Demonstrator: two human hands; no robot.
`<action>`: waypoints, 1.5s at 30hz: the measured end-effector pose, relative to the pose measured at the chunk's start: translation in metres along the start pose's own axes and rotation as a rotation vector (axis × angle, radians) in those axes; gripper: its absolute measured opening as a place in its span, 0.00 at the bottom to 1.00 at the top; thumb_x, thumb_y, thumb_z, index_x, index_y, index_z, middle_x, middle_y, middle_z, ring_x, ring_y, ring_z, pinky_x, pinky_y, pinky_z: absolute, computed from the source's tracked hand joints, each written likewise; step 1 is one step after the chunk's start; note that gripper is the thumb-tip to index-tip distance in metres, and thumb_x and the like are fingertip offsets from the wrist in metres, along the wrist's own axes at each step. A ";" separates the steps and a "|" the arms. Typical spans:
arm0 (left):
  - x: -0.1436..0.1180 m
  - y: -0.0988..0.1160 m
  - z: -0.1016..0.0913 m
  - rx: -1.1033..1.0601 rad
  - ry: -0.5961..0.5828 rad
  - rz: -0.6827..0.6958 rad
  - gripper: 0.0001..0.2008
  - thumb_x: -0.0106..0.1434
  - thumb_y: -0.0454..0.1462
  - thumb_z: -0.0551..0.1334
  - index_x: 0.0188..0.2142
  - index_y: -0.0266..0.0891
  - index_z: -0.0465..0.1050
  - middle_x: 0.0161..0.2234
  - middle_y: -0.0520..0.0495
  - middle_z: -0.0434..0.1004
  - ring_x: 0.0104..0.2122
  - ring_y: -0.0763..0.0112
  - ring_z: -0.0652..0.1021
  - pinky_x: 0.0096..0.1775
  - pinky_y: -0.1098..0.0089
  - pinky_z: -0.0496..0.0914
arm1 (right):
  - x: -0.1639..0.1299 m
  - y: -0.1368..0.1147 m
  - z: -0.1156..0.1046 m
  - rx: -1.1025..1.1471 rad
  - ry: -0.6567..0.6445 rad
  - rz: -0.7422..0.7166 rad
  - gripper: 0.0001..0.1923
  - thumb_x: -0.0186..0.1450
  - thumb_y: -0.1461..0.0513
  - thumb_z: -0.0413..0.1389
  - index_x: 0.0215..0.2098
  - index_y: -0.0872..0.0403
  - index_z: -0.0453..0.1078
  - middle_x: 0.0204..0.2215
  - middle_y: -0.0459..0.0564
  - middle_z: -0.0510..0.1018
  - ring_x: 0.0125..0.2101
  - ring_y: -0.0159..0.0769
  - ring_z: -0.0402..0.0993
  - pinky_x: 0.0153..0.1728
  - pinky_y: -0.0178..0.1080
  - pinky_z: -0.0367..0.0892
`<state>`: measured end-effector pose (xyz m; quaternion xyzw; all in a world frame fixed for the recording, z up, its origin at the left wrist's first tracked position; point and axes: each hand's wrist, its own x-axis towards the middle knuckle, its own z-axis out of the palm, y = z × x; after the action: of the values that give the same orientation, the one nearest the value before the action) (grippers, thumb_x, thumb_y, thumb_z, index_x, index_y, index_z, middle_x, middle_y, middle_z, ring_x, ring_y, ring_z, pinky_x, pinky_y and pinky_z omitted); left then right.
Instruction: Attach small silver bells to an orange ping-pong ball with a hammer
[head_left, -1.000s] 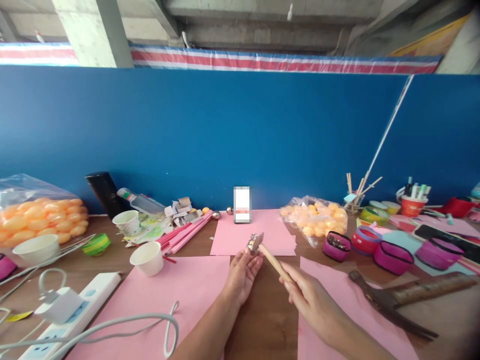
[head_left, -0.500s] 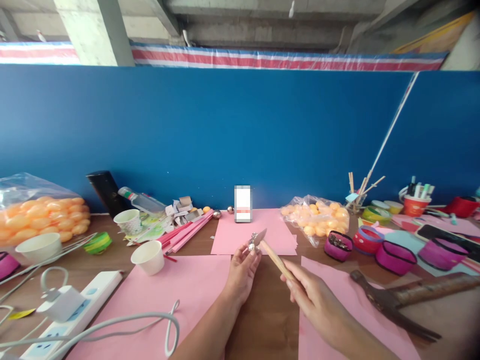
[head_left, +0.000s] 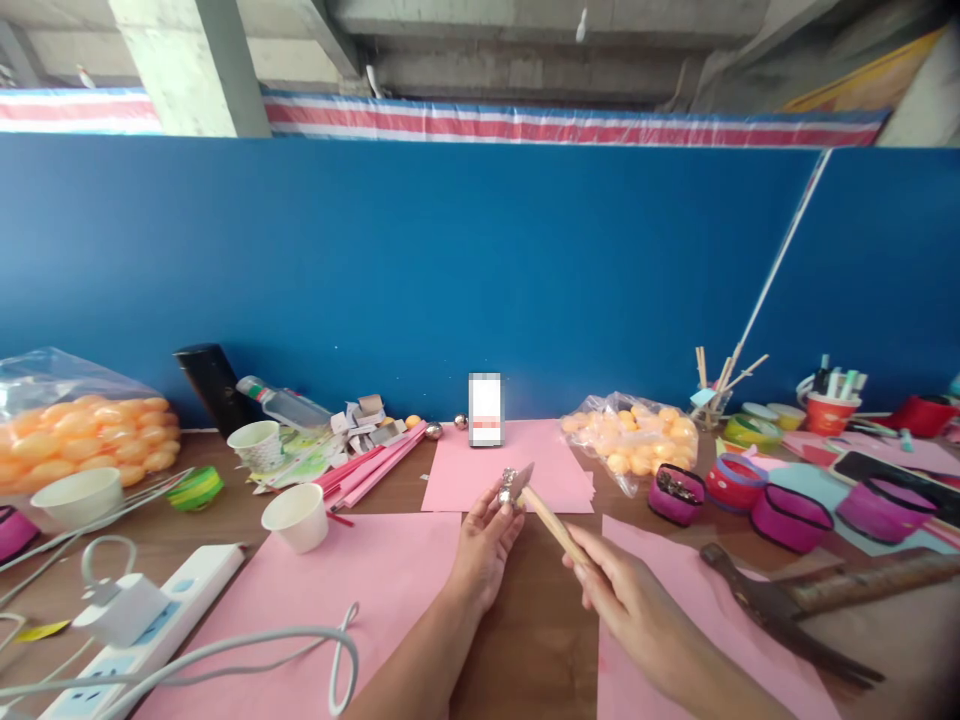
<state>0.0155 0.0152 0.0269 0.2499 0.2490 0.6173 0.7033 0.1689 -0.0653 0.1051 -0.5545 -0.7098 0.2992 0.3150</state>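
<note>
Between its thumb and fingertips, my left hand [head_left: 484, 548] grips a small shiny silver metal piece [head_left: 508, 484], lumpy in shape; its exact kind is too small to tell. My right hand [head_left: 619, 580] is wrapped round the pale wooden handle [head_left: 553, 522] of a knife with a flat, pointed blade [head_left: 523, 479]. That blade lies against or just beside the silver piece; I cannot tell whether they touch. Both hands are over the brown table, in front of a pink paper sheet [head_left: 446, 480].
A bag of orange balls [head_left: 637, 430] and purple containers [head_left: 791, 515] stand to the right, behind a claw hammer [head_left: 780, 610]. On the left are a white paper cup [head_left: 296, 520], a power strip [head_left: 187, 580] with looping cables, and another ball bag [head_left: 82, 430]. A phone-like screen [head_left: 487, 405] stands centrally.
The silver piece has turned slightly in my left hand, against or beside the blade. Both hands stay nearly where they were, and the grip on the knife is the same.
</note>
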 end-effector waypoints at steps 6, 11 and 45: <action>0.001 -0.001 0.000 -0.040 0.012 0.008 0.20 0.50 0.33 0.65 0.44 0.40 0.69 0.42 0.45 0.74 0.39 0.71 0.75 0.47 0.68 0.65 | 0.001 -0.002 0.000 -0.004 -0.025 0.010 0.17 0.64 0.58 0.42 0.49 0.51 0.63 0.30 0.48 0.74 0.24 0.31 0.69 0.27 0.34 0.66; 0.005 -0.004 -0.005 -0.049 0.038 0.035 0.20 0.50 0.32 0.65 0.44 0.42 0.69 0.42 0.46 0.74 0.39 0.71 0.75 0.47 0.66 0.66 | 0.000 -0.001 0.001 0.015 -0.003 0.016 0.19 0.65 0.58 0.40 0.52 0.50 0.60 0.33 0.48 0.74 0.25 0.31 0.69 0.29 0.34 0.67; 0.000 -0.004 0.001 0.341 0.041 0.171 0.20 0.48 0.34 0.65 0.43 0.37 0.67 0.42 0.41 0.73 0.40 0.67 0.74 0.46 0.66 0.65 | 0.002 0.004 0.001 0.026 -0.009 0.012 0.19 0.65 0.58 0.40 0.52 0.51 0.58 0.30 0.47 0.73 0.24 0.30 0.68 0.28 0.34 0.66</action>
<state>0.0188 0.0152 0.0248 0.3731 0.3423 0.6284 0.5905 0.1704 -0.0629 0.1013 -0.5532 -0.7041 0.3127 0.3169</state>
